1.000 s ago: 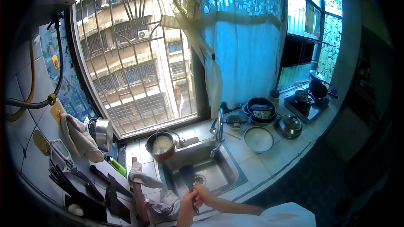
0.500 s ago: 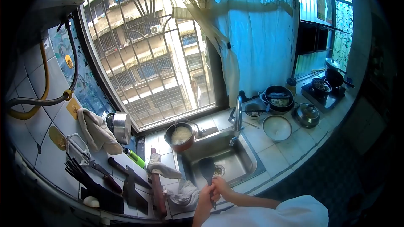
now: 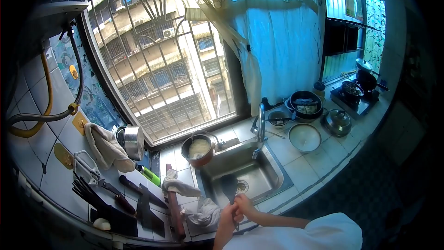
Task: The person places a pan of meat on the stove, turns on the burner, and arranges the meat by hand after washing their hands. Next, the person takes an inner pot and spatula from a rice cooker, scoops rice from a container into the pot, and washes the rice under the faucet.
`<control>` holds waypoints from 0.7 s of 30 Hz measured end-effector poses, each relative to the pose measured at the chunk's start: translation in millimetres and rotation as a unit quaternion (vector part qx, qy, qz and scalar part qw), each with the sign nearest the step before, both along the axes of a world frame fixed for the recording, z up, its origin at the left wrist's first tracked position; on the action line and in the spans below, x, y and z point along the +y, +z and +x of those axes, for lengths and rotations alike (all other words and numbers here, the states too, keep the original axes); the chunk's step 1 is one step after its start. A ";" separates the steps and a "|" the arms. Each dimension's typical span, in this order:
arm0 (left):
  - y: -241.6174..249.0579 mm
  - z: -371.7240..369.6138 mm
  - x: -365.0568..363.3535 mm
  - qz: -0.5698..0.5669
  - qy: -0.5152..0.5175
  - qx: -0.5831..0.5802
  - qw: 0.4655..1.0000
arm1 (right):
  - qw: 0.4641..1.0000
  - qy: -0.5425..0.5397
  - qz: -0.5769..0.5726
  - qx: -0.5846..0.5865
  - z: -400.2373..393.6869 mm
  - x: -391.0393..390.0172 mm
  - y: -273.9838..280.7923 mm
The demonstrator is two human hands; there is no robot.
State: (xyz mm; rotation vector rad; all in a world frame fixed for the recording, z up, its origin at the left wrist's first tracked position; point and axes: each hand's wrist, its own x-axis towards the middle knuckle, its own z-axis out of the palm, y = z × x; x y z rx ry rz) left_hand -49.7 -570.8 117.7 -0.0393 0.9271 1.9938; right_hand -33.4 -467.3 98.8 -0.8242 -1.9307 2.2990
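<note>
Both of my hands meet over the front edge of the steel sink [image 3: 273, 176]. Between them is a dark spatula [image 3: 229, 184], its broad head pointing away from me above the basin and its handle end sticking out below my fingers. My left hand [image 3: 226, 217] is wrapped around the handle. Just above it, my right hand [image 3: 243, 204] is also closed on the handle, its fingers against the left hand. Behind the spatula head, the drain [image 3: 242, 186] partly shows. The faucet [image 3: 261, 129] stands at the sink's far right corner.
A brown pot [image 3: 199, 149] stands at the sink's far left corner. Grey cloths [image 3: 203, 213] lie to its left by a wooden board [image 3: 175, 208]. Knives [image 3: 150, 208] hang on the left wall. On the right are a white bowl [image 3: 305, 138], a lidded pot [image 3: 337, 122] and a stove [image 3: 363, 102].
The view has shifted slightly. Both hands stay closed around the spatula handle, in nearly the same place over the sink edge.
</note>
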 end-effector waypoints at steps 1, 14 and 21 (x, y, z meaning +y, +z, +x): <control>1.0 0.8 0.3 0.000 0.000 -0.001 1.000 | 1.000 0.007 -0.012 0.000 0.4 0.7 -0.8; -1.2 -0.7 1.0 0.006 0.007 -0.020 1.000 | 1.000 0.013 0.010 0.010 -1.3 1.3 -5.3; -11.7 -2.4 -3.2 0.031 -0.015 -0.007 0.999 | 0.999 0.027 -0.012 0.021 -4.3 0.7 -18.0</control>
